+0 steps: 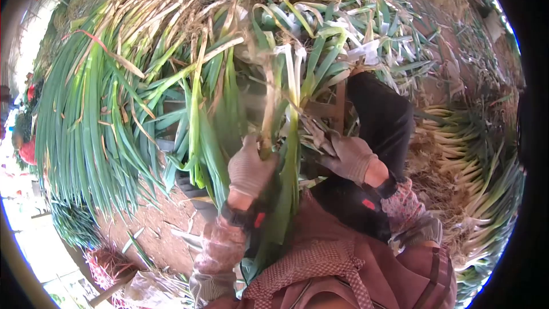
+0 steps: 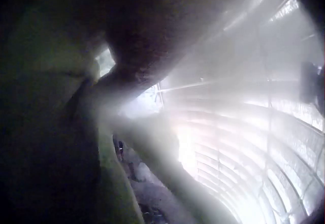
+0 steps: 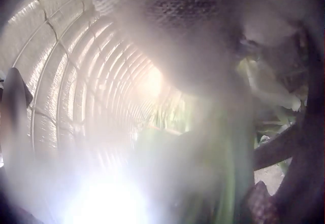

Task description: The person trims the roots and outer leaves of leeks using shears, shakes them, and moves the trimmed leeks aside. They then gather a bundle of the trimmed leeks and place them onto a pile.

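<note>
Plainly, the nearer of the two to the brownish stalk (image 1: pixel 269 100) was the left hand (image 1: pixel 250 167), whose gloved fingers were curled round its lower part. From that grip the stalk rose away from the person, its long axis running nearly straight out ahead, with a slight lean to the right toward its near end uncertain in the blur. The right hand (image 1: pixel 350 159) lay apart from the left, across on the far side of a pale-stemmed green onion (image 1: pixel 293 137). That onion stood between the hands, roughly alongside the stalk, its white part beyond them and its leaves reaching back toward the lap. Dry strips (image 1: pixel 312 130) lay at the right hand's fingertips; whether it pinched them could not be told, and both wrist views were too hazy to settle it. Left of the left hand spread a heap of long green leaves (image 1: pixel 80 129).
</note>
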`<action>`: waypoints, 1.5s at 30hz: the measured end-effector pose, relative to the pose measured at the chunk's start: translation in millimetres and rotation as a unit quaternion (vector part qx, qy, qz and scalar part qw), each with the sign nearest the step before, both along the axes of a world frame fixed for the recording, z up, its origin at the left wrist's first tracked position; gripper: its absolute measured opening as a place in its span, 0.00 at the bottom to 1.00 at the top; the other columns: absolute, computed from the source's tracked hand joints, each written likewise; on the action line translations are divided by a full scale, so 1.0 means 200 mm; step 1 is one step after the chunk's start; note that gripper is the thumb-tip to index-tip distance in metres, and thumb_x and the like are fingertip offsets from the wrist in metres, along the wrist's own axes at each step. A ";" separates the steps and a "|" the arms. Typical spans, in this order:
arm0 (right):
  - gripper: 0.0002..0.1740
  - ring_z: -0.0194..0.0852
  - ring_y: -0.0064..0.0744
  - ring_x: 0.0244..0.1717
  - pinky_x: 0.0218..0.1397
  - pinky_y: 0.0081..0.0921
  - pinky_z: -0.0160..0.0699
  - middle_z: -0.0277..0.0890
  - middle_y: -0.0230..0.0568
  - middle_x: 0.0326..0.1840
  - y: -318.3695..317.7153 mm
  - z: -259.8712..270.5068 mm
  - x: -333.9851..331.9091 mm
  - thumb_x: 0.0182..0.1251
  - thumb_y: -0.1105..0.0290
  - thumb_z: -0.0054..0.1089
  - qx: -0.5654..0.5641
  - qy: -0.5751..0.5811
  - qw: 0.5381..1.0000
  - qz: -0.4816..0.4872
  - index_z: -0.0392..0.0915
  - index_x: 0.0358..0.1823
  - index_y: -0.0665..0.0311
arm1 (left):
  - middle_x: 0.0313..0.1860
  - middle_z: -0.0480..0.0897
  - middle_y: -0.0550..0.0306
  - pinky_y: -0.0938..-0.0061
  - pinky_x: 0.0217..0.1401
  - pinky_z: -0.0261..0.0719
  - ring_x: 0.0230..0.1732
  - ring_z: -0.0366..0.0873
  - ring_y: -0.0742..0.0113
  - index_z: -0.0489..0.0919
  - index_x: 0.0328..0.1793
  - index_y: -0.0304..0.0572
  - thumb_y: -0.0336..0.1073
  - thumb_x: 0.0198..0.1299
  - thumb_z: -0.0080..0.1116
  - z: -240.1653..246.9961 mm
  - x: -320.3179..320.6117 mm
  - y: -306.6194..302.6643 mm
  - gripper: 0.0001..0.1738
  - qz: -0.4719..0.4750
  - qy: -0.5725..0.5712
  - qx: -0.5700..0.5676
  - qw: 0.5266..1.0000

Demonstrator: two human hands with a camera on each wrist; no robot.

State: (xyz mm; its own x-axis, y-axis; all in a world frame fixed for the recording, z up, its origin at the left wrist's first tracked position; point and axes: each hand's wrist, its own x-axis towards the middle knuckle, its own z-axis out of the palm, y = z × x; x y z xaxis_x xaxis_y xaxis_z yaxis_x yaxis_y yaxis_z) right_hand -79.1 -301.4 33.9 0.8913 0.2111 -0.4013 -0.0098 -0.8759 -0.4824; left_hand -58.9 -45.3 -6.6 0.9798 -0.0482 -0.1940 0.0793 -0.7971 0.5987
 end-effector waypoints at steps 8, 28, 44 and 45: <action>0.28 0.81 0.61 0.36 0.38 0.46 0.78 0.79 0.58 0.31 0.00 0.12 -0.08 0.63 0.52 0.64 0.030 -0.038 0.996 0.081 0.70 0.53 0.68 | 0.54 0.83 0.35 0.62 0.61 0.77 0.56 0.81 0.40 0.75 0.62 0.31 0.43 0.51 0.70 -0.14 0.45 0.01 0.34 -0.015 -0.018 -0.070 0.997; 0.28 0.82 0.61 0.40 0.43 0.48 0.79 0.80 0.62 0.35 0.24 0.15 0.08 0.64 0.50 0.60 -0.030 0.042 0.992 0.111 0.72 0.48 0.72 | 0.45 0.85 0.37 0.62 0.53 0.80 0.49 0.84 0.43 0.81 0.54 0.33 0.48 0.47 0.75 -0.37 0.28 0.09 0.32 0.034 0.018 -0.079 0.996; 0.29 0.82 0.60 0.40 0.45 0.49 0.78 0.81 0.61 0.35 0.23 -0.04 0.58 0.64 0.46 0.57 -0.124 -0.027 0.991 0.047 0.73 0.43 0.71 | 0.45 0.85 0.39 0.59 0.51 0.79 0.47 0.83 0.42 0.83 0.55 0.39 0.47 0.52 0.70 -0.53 0.27 0.15 0.27 0.053 0.021 -0.217 0.975; 0.30 0.82 0.61 0.41 0.45 0.49 0.78 0.81 0.62 0.36 0.22 -0.05 0.52 0.64 0.46 0.57 -0.096 0.009 0.993 0.063 0.73 0.45 0.71 | 0.44 0.85 0.39 0.59 0.50 0.80 0.46 0.83 0.42 0.83 0.54 0.39 0.46 0.52 0.70 -0.55 0.25 0.16 0.26 0.061 0.017 -0.241 0.968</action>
State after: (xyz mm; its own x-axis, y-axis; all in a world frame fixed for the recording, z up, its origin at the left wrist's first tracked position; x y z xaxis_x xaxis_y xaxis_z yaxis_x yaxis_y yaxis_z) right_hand 24.7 -258.1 23.1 0.8551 0.2384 -0.4603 0.0991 -0.9468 -0.3062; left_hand -8.1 -14.0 -116.4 0.9776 -0.0255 -0.2091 0.1807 -0.4085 0.8947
